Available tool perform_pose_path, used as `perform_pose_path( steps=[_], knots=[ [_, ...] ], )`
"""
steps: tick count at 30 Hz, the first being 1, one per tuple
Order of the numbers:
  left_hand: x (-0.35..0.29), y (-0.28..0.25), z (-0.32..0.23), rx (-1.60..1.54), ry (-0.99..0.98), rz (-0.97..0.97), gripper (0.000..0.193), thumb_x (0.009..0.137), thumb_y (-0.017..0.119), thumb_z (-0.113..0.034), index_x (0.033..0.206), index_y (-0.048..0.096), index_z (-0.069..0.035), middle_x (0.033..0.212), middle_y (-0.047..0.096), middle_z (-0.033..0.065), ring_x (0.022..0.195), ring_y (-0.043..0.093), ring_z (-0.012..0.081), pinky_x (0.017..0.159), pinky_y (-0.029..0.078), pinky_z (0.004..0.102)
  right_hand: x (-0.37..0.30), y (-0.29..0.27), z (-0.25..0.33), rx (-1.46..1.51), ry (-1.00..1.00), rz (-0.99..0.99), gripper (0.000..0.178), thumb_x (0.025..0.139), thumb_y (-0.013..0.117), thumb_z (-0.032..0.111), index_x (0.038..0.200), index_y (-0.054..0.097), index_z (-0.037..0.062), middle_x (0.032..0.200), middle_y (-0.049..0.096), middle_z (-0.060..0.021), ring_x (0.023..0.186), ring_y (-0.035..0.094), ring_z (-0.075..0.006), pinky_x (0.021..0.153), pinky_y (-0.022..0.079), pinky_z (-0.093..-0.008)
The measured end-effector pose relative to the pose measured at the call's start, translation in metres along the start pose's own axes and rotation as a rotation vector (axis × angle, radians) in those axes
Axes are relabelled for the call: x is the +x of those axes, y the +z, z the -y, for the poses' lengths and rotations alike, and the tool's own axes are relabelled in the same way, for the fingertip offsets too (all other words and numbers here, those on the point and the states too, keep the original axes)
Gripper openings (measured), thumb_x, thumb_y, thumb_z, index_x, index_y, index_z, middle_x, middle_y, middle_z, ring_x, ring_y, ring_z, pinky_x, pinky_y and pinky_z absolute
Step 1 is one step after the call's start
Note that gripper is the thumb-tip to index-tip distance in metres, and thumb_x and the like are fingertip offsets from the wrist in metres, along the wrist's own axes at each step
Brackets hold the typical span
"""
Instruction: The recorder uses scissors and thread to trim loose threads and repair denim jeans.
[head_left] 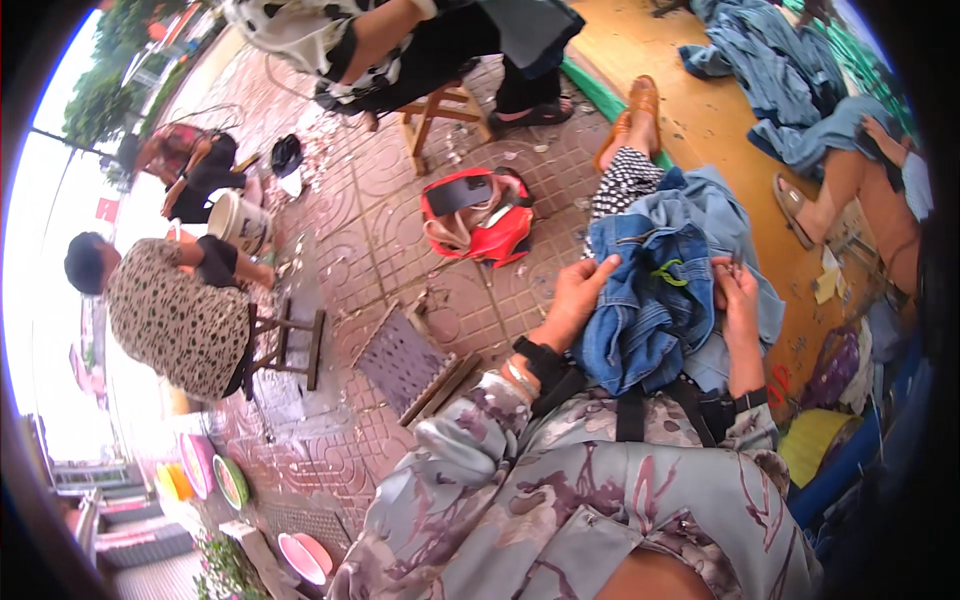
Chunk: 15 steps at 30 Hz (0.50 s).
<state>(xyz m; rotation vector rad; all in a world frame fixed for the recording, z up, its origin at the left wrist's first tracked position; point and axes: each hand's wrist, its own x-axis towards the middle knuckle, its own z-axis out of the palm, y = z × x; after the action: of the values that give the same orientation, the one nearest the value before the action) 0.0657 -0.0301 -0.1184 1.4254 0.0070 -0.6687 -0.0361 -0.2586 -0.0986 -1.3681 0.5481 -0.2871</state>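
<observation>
Covering the ground is red patterned paving [380,210], with an orange floor [720,120] beyond it to the right. On that floor lies a heap of denim [770,70], and a seated person's bare leg [850,185] reaches in from the right edge. Two people sit at the left, one on a low stool [290,345]; a third sits on a wooden stool [445,110] at the top. A red bag [480,220] lies open on the paving, near a metal grid [400,360].

Across the person's lap lies a blue denim garment [650,290], bunched between both hands. The left hand [575,300] grips its left edge, fingers closed on the cloth. The right hand [738,295] pinches the right edge; whether it also holds a small tool I cannot tell. A green snipper [668,272] rests on the denim between the hands, touching neither.
</observation>
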Motion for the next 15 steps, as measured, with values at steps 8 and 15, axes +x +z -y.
perform_pose_path(
  steps=[8,15],
  knots=[
    [0.006,0.0,0.019,0.042,0.007,-0.019,0.037,0.083,0.059,-0.037,0.074,0.058,-0.001,0.066,0.054,-0.0012,0.059,0.047,0.0058,0.053,0.04,0.0227,-0.019,-0.01,0.038,0.221,-0.111,0.01,0.012,0.087,0.051,0.011,0.094,0.055,0.0026,0.068,0.048,0.0004,0.045,0.032,-0.0011,0.041,0.023,-0.016],
    [0.006,-0.003,0.019,-0.1,-0.013,0.008,0.034,0.084,0.059,-0.033,0.068,0.059,-0.003,0.06,0.053,-0.0029,0.054,0.044,0.0035,0.049,0.037,0.021,-0.061,-0.03,0.099,0.122,-0.319,-0.075,0.012,0.087,0.048,0.009,0.096,0.053,0.0013,0.069,0.046,-0.0009,0.049,0.031,-0.0018,0.044,0.023,-0.015]
  ],
)
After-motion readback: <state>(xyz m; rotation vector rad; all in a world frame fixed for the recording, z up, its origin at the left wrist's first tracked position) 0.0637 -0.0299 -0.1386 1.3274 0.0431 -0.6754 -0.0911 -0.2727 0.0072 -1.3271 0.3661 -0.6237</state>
